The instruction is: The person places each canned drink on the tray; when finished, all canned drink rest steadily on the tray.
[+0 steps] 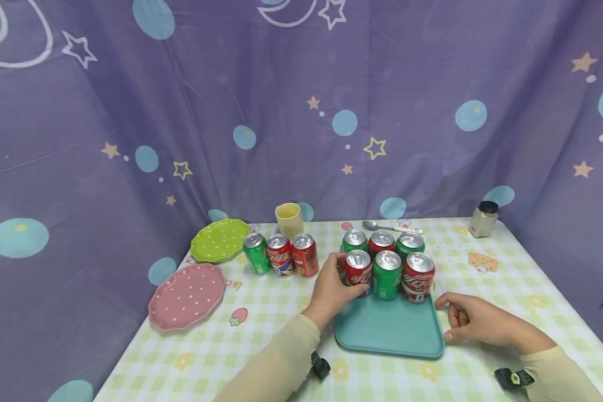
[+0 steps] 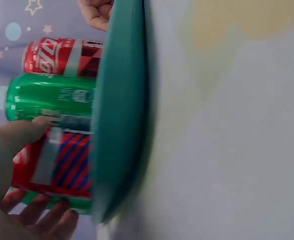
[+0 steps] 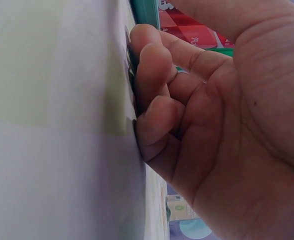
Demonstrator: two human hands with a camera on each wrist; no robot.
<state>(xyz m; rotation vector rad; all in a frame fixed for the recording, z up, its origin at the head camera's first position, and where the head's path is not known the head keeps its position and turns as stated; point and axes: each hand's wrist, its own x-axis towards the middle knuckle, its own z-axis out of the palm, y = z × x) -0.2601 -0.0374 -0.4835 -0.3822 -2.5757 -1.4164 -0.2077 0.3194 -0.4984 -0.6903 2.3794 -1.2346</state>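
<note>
A teal tray (image 1: pixel 389 329) bears several soda cans in two rows at its far half. In the front row, a red soda can (image 1: pixel 358 273) stands at the left, a green can (image 1: pixel 387 276) in the middle and another red can (image 1: pixel 418 279) at the right. My left hand (image 1: pixel 334 287) grips the left red can, thumb in front and fingers round its left side. In the left wrist view that can's striped side (image 2: pixel 73 162) shows between thumb and fingers. My right hand (image 1: pixel 477 321) rests beside the tray's right edge, fingertips close to the rim and fingers loosely bent.
Left of the tray stand a green can (image 1: pixel 257 254), a red-and-blue can (image 1: pixel 280 257) and a red can (image 1: pixel 305 257). Behind them is a yellow cup (image 1: pixel 289 220). Green (image 1: pixel 220 240) and pink (image 1: pixel 187 297) plates lie at the left, a spoon (image 1: pixel 392 228) and jar (image 1: pixel 484 219) at the back.
</note>
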